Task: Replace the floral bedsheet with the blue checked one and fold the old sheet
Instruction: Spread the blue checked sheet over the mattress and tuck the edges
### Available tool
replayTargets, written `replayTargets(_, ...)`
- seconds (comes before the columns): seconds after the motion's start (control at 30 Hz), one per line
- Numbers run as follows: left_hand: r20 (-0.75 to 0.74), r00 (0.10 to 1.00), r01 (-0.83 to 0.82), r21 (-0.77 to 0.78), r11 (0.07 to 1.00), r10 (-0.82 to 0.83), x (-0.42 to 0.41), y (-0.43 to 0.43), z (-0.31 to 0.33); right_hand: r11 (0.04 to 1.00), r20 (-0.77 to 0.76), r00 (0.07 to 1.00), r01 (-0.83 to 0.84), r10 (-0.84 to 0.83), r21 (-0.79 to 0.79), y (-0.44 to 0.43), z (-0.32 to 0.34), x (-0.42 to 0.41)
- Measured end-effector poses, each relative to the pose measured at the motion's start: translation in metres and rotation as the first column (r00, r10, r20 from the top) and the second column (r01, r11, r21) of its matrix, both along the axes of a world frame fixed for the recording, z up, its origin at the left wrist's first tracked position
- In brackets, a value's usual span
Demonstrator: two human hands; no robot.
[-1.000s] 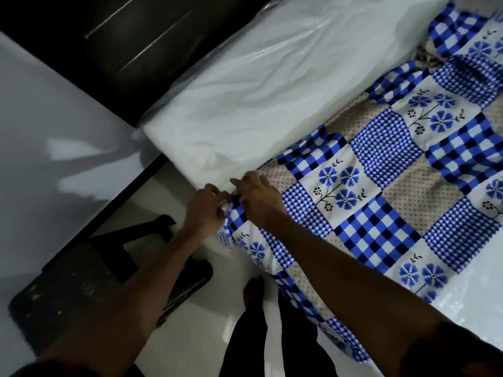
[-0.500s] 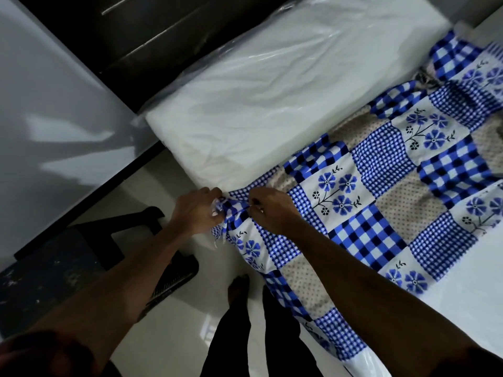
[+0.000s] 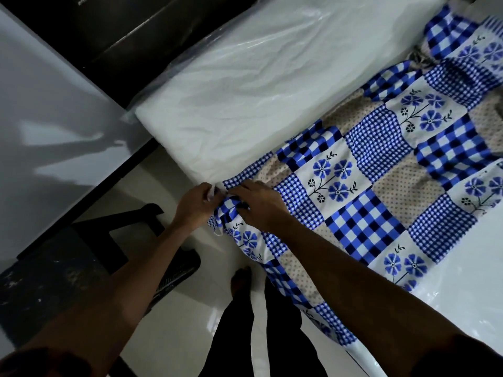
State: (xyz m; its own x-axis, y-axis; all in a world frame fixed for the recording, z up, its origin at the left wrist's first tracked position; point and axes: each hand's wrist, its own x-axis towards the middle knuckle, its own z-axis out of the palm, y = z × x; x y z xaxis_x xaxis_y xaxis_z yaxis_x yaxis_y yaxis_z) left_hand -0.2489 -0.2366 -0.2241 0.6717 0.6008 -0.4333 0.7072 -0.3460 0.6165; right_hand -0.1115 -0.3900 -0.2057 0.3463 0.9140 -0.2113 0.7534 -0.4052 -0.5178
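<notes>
On the white plastic-wrapped mattress (image 3: pixel 245 91), the blue checked patchwork bedsheet with flower panels (image 3: pixel 381 186) stretches rightward from its bunched corner at the near edge, pinched there in the curled fingers of left hand (image 3: pixel 194 206) and right hand (image 3: pixel 258 202).

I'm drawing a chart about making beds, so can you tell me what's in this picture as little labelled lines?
left hand: pinches the corner of the blue checked, flowered cloth bedsheet
right hand: grips the same bunched corner
sheet: partly spread, one edge hanging over the bed's side
bed: white plastic-wrapped mattress, much of it uncovered
floor: dark stool beside the bed
</notes>
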Motion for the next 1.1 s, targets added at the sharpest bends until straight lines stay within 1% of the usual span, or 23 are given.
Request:
replayTargets(0.03, -0.04, 0.997, 0.067, 0.038, 0.997, -0.065, -0.001, 0.0, -0.002, 0.999, 0.019, 1.0, -0.005, 0.006, -0.042, 0.006, 0.001, -0.001)
replayTargets(0.07, -0.068, 0.993, 0.101, 0.067, 0.993, -0.096, -0.003, 0.001, -0.003, 0.996, 0.031, 0.999, -0.017, 0.02, -0.089, 0.011, 0.002, -0.002)
replayTargets(0.1, -0.064, 0.993, 0.102, 0.078, 0.992, -0.098, -0.003, 0.003, -0.003, 0.991, 0.03, 0.999, -0.028, 0.032, -0.127, 0.014, 0.003, -0.002)
replayTargets(0.17, -0.058, 0.997, 0.058, 0.1, 0.993, -0.053, -0.004, 0.009, -0.006, 0.99, -0.002, 1.0, -0.026, 0.026, -0.137, 0.016, 0.009, 0.002)
replayTargets(0.27, -0.112, 0.993, 0.056, 0.197, 0.979, -0.035, -0.003, 0.017, -0.007, 0.99, -0.079, 0.997, -0.032, 0.021, -0.138, 0.004, 0.029, 0.006)
replayTargets(0.33, -0.147, 0.989, 0.069, 0.253, 0.965, -0.032, -0.003, 0.018, -0.006, 0.975, -0.154, 0.986, -0.087, 0.056, -0.206, -0.013, 0.042, 0.008)
replayTargets(0.37, -0.149, 0.989, 0.058, 0.274, 0.96, -0.017, -0.002, 0.018, -0.005, 0.954, -0.186, 0.979, -0.135, 0.086, -0.269, -0.024, 0.048, 0.01)
replayTargets(0.43, -0.141, 0.989, -0.006, 0.264, 0.965, 0.045, -0.001, 0.016, -0.005, 0.869, -0.234, 0.963, -0.229, 0.135, -0.439, -0.046, 0.056, 0.019)
replayTargets(0.5, -0.14, 0.985, -0.057, 0.26, 0.964, 0.096, -0.001, 0.012, -0.003, 0.801, -0.264, 0.96, -0.231, 0.095, -0.553, -0.069, 0.059, 0.029)
replayTargets(0.53, -0.135, 0.986, -0.055, 0.293, 0.955, 0.099, -0.002, 0.009, -0.001, 0.799, -0.267, 0.962, -0.203, 0.055, -0.566, -0.079, 0.063, 0.032)
replayTargets(0.6, -0.122, 0.992, 0.029, 0.422, 0.906, 0.025, -0.003, 0.0, 0.003, 0.837, -0.235, 0.972, -0.114, -0.017, -0.535, -0.093, 0.068, 0.032)
replayTargets(0.67, -0.053, 0.987, 0.159, 0.503, 0.85, -0.153, -0.002, -0.011, 0.008, 0.878, -0.194, 0.981, -0.083, -0.012, -0.472, -0.1, 0.07, 0.027)
replayTargets(0.7, -0.02, 0.963, 0.241, 0.515, 0.822, -0.27, 0.001, -0.02, 0.01, 0.884, -0.167, 0.986, -0.094, 0.019, -0.457, -0.098, 0.068, 0.021)
replayTargets(0.77, 0.025, 0.885, 0.4, 0.467, 0.789, -0.464, 0.006, -0.043, 0.011, 0.873, -0.073, 0.99, -0.141, 0.121, -0.467, -0.087, 0.065, 0.006)
replayTargets(0.83, 0.024, 0.821, 0.525, 0.363, 0.77, -0.571, 0.012, -0.064, 0.003, 0.832, 0.067, 0.962, -0.193, 0.265, -0.52, -0.072, 0.059, -0.003)
replayTargets(0.9, 0.02, 0.798, 0.574, 0.283, 0.769, -0.603, 0.016, -0.079, -0.002, 0.819, 0.171, 0.927, -0.195, 0.333, -0.54, -0.063, 0.053, -0.007)
replayTargets(0.97, 0.045, 0.791, 0.574, 0.288, 0.766, -0.61, 0.021, -0.085, -0.003, 0.852, 0.201, 0.924, -0.194, 0.325, -0.486, -0.062, 0.05, -0.004)
replayTargets(1.03, 0.067, 0.776, 0.57, 0.355, 0.741, -0.628, 0.024, -0.088, -0.003, 0.888, 0.163, 0.942, -0.207, 0.295, -0.41, -0.069, 0.054, -0.001)
replayTargets(1.07, 0.053, 0.781, 0.568, 0.353, 0.743, -0.622, 0.026, -0.09, 0.0, 0.89, 0.106, 0.957, -0.207, 0.271, -0.407, -0.076, 0.062, 0.0)
replayTargets(1.1, 0.006, 0.802, 0.566, 0.313, 0.763, -0.598, 0.028, -0.091, 0.004, 0.871, 0.035, 0.969, -0.203, 0.244, -0.447, -0.086, 0.07, 0.004)
